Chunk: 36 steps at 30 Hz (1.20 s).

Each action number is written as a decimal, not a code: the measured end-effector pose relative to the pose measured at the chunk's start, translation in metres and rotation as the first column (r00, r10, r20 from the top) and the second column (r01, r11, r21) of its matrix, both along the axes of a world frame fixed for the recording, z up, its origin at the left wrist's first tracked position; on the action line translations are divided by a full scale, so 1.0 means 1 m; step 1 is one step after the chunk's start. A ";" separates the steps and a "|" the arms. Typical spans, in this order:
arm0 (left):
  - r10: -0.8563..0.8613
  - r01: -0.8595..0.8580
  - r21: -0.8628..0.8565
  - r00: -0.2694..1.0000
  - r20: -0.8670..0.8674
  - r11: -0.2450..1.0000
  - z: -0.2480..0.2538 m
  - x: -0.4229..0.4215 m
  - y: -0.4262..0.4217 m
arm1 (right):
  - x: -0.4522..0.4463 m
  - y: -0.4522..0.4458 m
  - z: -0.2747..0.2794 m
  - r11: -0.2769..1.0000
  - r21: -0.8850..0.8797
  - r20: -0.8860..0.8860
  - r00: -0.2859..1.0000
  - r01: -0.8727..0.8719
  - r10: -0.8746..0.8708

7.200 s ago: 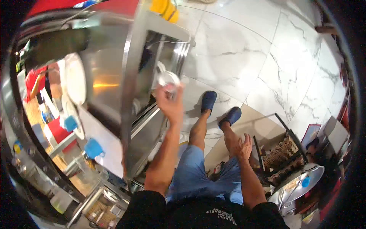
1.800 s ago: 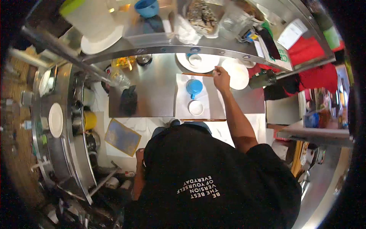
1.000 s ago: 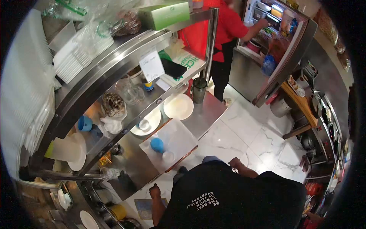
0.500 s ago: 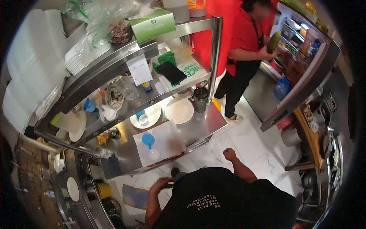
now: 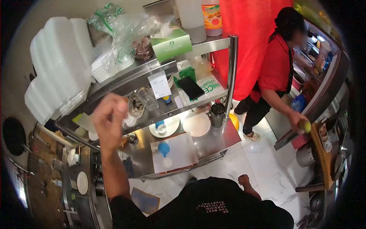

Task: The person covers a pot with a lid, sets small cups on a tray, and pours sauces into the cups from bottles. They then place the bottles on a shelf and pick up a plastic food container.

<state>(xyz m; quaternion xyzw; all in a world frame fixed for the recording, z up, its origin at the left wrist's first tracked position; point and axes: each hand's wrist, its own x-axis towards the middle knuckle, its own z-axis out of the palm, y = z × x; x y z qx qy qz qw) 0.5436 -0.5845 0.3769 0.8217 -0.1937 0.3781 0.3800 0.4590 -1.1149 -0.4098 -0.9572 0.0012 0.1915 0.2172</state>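
Observation:
My left hand (image 5: 110, 120) is raised in front of the left part of the shelf, near the glasses. Its fingers look bent but are smeared by motion, and I see nothing held in it. Low on the right, over the tiled floor, hangs my right hand (image 5: 243, 179), its fingers curled closed with nothing visible in them. On the steel counter in front of me lies a white sheet (image 5: 183, 152), bearing a blue scoop (image 5: 164, 148) and a small white round dish (image 5: 167, 163). Behind it are two white plates, one holding a blue cup (image 5: 160, 127).
A phone (image 5: 191, 87) and a rice-paper pack (image 5: 209, 86) lie on the middle shelf. White foam boxes (image 5: 57, 65) are stacked at upper left. A co-worker (image 5: 274, 68) in red stands at the open fridge (image 5: 324, 76), holding a green vegetable (image 5: 304, 126).
My left hand has risen from beside my body to the shelf. The view has shifted, and the co-worker has turned to the fridge and lowered the green vegetable.

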 end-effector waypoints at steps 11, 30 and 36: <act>-0.162 0.186 -0.126 0.971 0.174 0.974 0.087 0.108 -0.014 | -0.039 0.052 0.057 0.983 -0.104 0.064 0.988 0.149 -0.143; -0.370 0.346 0.136 0.894 0.254 0.928 0.036 0.033 -0.046 | 0.181 0.144 0.411 0.530 0.846 0.304 0.764 0.058 -0.569; -0.213 0.201 -0.220 0.976 -0.034 0.954 -0.041 -0.039 0.038 | 0.245 0.182 0.632 0.415 0.834 0.545 0.652 -0.363 -0.527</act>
